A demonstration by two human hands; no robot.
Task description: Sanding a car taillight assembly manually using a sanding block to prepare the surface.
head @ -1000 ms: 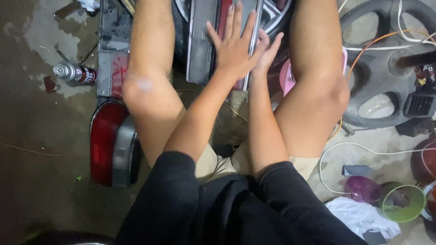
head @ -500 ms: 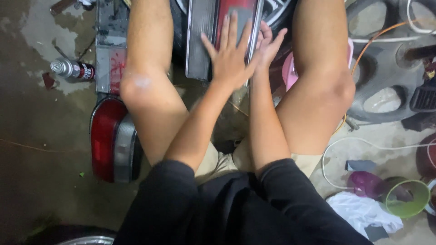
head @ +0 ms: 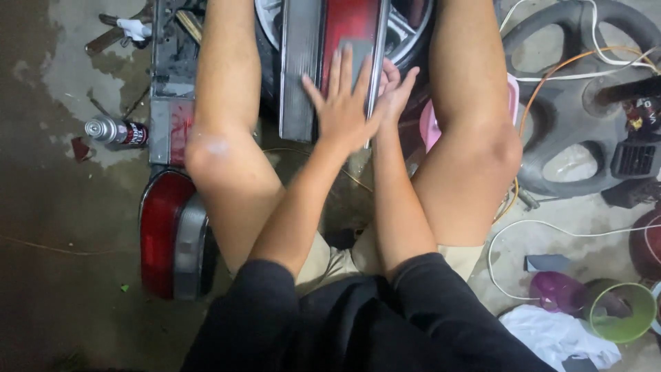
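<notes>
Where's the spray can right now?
In the head view, the spray can lies on its side on the wet floor at the far left, beside the long grey and red panel, outside the person's left knee.

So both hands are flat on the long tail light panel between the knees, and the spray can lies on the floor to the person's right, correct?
Not quite. In the head view the spray can lies on the wet floor to the person's left, beyond the left knee. The rest holds: the left hand and the right hand rest on the long tail light panel between the knees.

Both hands, left hand (head: 342, 110) over right hand (head: 394, 89), have slid slightly up the tail-light panel (head: 330, 48).
</notes>
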